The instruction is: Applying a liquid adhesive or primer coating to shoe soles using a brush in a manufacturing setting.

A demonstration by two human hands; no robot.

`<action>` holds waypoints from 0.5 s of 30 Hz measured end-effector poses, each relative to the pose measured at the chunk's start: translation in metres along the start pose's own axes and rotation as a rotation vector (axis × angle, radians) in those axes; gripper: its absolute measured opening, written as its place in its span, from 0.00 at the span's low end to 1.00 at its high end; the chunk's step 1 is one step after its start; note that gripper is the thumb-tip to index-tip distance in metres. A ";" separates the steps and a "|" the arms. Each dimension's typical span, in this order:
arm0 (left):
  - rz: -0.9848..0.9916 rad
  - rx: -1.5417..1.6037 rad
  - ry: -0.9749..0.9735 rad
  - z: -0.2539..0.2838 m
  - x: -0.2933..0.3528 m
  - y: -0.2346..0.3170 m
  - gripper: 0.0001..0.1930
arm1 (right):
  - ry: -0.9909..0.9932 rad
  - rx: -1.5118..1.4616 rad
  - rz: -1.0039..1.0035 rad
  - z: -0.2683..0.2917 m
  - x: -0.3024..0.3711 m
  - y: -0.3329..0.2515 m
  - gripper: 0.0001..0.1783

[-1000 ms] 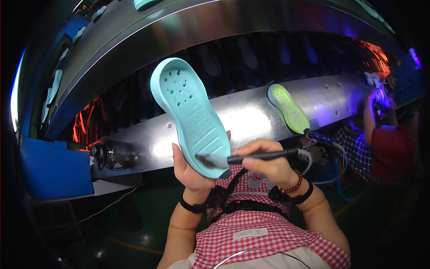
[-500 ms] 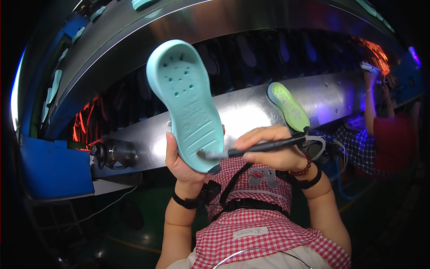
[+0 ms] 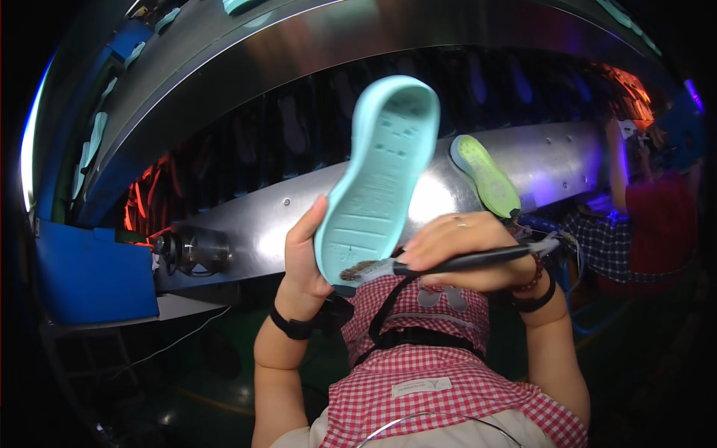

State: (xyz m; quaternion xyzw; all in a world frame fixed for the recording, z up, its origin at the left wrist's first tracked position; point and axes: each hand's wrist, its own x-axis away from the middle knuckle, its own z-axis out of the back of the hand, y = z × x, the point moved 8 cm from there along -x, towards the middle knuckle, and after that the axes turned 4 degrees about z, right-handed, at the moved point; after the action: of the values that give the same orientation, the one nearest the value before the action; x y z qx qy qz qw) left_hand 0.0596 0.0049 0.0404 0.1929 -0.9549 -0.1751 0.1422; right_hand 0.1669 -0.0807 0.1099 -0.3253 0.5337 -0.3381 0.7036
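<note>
My left hand [image 3: 305,250] grips a light turquoise shoe sole [image 3: 373,179] by its lower left edge, its hollow side with holes and ridges toward me. The sole stands tilted, leaning to the right at the top. In my right hand [image 3: 467,250] is a brush [image 3: 470,260] with a black handle and a clear sleeve near the tip. Its brown bristles touch the inside of the sole's lower end. A yellow-green sole [image 3: 485,175] with a pale bluish rim lies on the metal ledge [image 3: 261,216] beyond my right hand.
Behind the ledge, dark slots hold several soles, with orange glow at both ends. A curved conveyor [image 3: 314,45] carries turquoise soles [image 3: 91,142]. A metal canister [image 3: 203,250] stands left beside a blue box [image 3: 93,276]. Another person [image 3: 635,224] works at the far right.
My left hand has turned the sole, so its upper end has swung right and its inner face is angled. My right hand keeps the brush at the lower end, where the bristles now show more sharply.
</note>
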 end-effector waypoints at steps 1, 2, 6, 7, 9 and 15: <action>0.074 -0.113 0.056 0.004 0.001 -0.005 0.27 | -0.113 -0.041 -0.059 -0.009 0.000 0.009 0.10; 0.155 -0.222 0.107 0.009 -0.001 -0.011 0.27 | -0.110 -0.035 -0.068 -0.005 -0.002 0.011 0.10; 0.222 -0.471 0.211 0.011 0.005 -0.012 0.25 | -0.456 -0.008 -0.043 -0.015 0.002 0.002 0.10; 0.207 -0.464 0.215 0.006 0.006 -0.012 0.24 | -0.372 0.001 -0.014 -0.009 0.001 0.000 0.10; 0.224 -0.501 0.234 0.001 0.007 -0.014 0.24 | -0.306 0.083 0.035 0.000 -0.001 0.000 0.11; 0.314 -0.562 0.287 0.019 0.013 -0.015 0.22 | -0.585 0.164 -0.053 -0.007 0.001 -0.006 0.10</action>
State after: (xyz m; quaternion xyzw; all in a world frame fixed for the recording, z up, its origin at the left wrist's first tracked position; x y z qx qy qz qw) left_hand 0.0459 -0.0081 0.0203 0.0199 -0.8577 -0.3781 0.3477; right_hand 0.1599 -0.0857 0.1125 -0.3648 0.2708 -0.2905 0.8421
